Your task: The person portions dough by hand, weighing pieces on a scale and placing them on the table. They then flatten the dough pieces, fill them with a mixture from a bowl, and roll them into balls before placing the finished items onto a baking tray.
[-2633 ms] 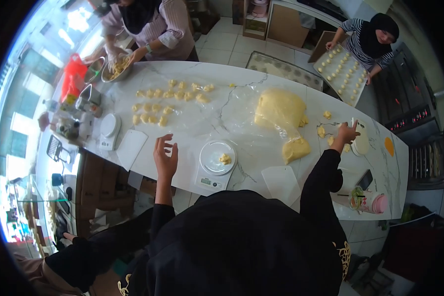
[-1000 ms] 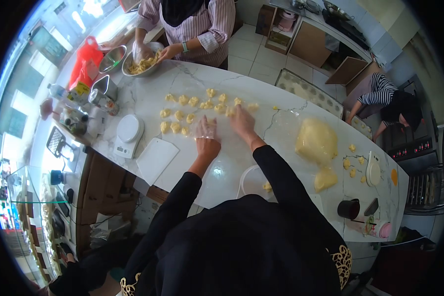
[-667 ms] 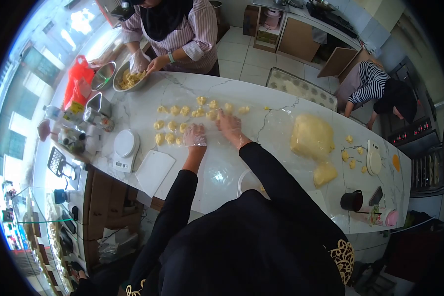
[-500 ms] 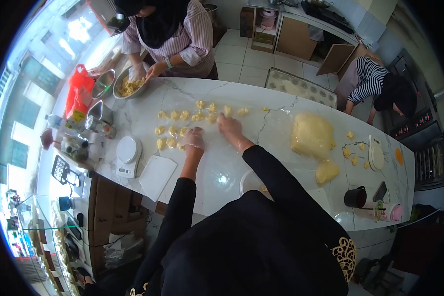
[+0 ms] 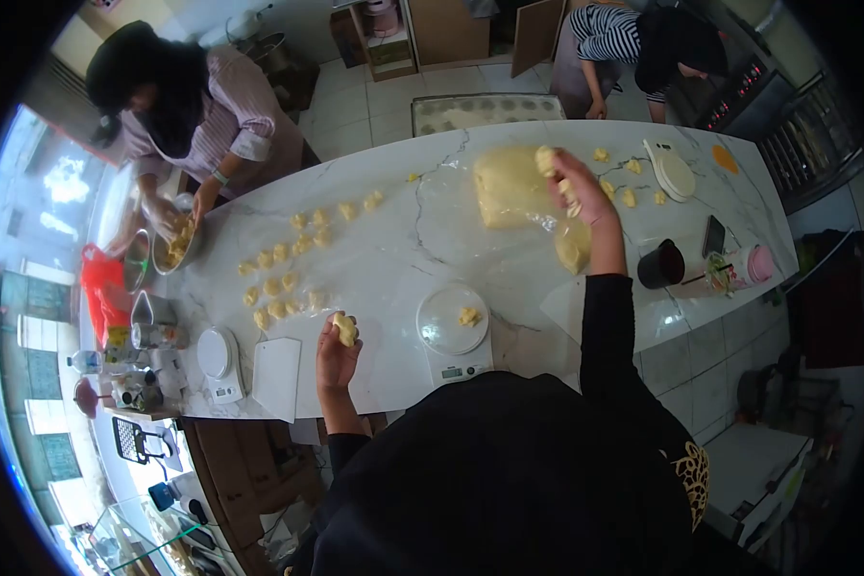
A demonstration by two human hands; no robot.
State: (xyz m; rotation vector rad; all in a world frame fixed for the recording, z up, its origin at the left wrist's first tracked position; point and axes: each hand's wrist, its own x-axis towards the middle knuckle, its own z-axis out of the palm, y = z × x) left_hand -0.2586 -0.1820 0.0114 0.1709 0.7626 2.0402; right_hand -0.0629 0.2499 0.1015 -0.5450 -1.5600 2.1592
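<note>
My left hand [image 5: 338, 357] is closed around a lump of pale yellow dough [image 5: 345, 330], above the near side of the marble table. My right hand [image 5: 590, 197] reaches far right, gripping pieces of dough [image 5: 547, 161] beside the big plastic-covered dough block [image 5: 509, 187]. A smaller dough lump [image 5: 573, 245] lies just below that hand. Between my hands stands a white kitchen scale [image 5: 437, 326] with one dough piece [image 5: 469, 317] on its plate. Several small dough pieces [image 5: 280, 252] sit in rows on plastic sheeting to the left.
Across the table at left, a person in a striped shirt [image 5: 235, 106] works in a metal bowl [image 5: 184, 254]. Another person [image 5: 609, 38] bends by the oven. A second scale [image 5: 219, 355], white board [image 5: 276, 376], third scale [image 5: 670, 171], dark cup [image 5: 660, 265] and phone [image 5: 713, 235] lie about.
The view has swung right. Both hands have left the dough rows: the left came back nearer me with dough in it, the right moved to the big block, also holding dough.
</note>
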